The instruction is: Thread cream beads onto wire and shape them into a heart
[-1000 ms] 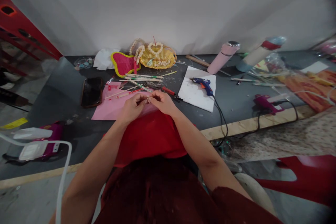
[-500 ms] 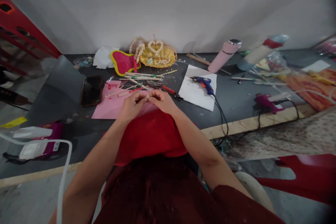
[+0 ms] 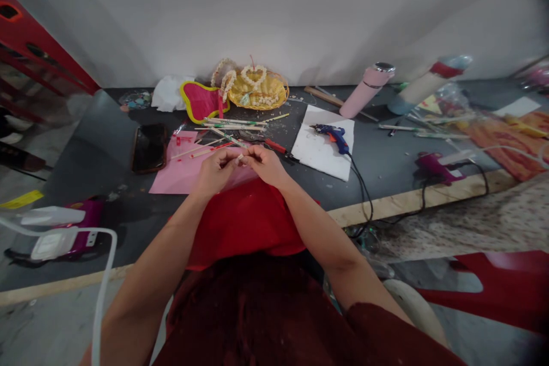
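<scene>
My left hand (image 3: pixel 218 170) and my right hand (image 3: pixel 266 164) meet fingertip to fingertip above the table's front edge. Between them they pinch a small whitish piece (image 3: pixel 239 156), too small to name. Under my hands lies a pink sheet (image 3: pixel 180 174), with a red cloth (image 3: pixel 249 217) draped nearer to me. Just beyond my fingers is a heap of thin paper-wrapped sticks (image 3: pixel 234 124). A red-handled tool (image 3: pixel 275 146) rests right of the sticks, its head partly hidden among them.
A blue glue gun (image 3: pixel 334 136) lies on a white board (image 3: pixel 319 157), its cord trailing off the front edge. Behind stand a yellow basket (image 3: pixel 274 88) with white heart-shaped pieces and a pink flask (image 3: pixel 364 91). A phone (image 3: pixel 149 148) and a purple power strip (image 3: pixel 88 229) are left.
My fingers have shifted slightly around the small whitish piece, and a little more of it shows. Everything on the table stays where it was.
</scene>
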Available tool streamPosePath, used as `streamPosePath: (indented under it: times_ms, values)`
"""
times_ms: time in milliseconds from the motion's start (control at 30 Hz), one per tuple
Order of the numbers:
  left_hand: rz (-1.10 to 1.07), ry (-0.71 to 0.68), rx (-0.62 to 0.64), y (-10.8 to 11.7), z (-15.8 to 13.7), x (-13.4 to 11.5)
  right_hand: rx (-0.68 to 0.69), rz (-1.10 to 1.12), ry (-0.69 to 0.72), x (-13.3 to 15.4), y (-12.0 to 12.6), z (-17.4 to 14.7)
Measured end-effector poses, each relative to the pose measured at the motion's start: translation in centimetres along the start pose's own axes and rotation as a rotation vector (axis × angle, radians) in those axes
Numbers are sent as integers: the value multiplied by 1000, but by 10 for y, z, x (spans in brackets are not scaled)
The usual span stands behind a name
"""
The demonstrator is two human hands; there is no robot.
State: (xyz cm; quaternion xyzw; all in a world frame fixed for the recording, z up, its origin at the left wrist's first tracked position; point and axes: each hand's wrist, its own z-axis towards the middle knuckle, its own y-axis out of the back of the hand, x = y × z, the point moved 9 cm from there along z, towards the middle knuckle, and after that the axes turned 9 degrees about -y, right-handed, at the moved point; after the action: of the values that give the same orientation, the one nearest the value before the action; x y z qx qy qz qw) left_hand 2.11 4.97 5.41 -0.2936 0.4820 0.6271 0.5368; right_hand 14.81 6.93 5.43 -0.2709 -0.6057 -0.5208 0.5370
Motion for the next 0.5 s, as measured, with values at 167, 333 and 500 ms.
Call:
streamPosePath:
  times_ms: [167, 333, 500]
  values:
    - [-9, -2, -12, 1, 0, -2, -3, 19, 17, 1, 0, -1]
    - [-12, -5, -12, 1, 0, -2, 11, 44, 24, 0, -2, 0]
    - [-9, -26, 5, 0, 0, -3, 12, 14, 0, -2, -3, 1]
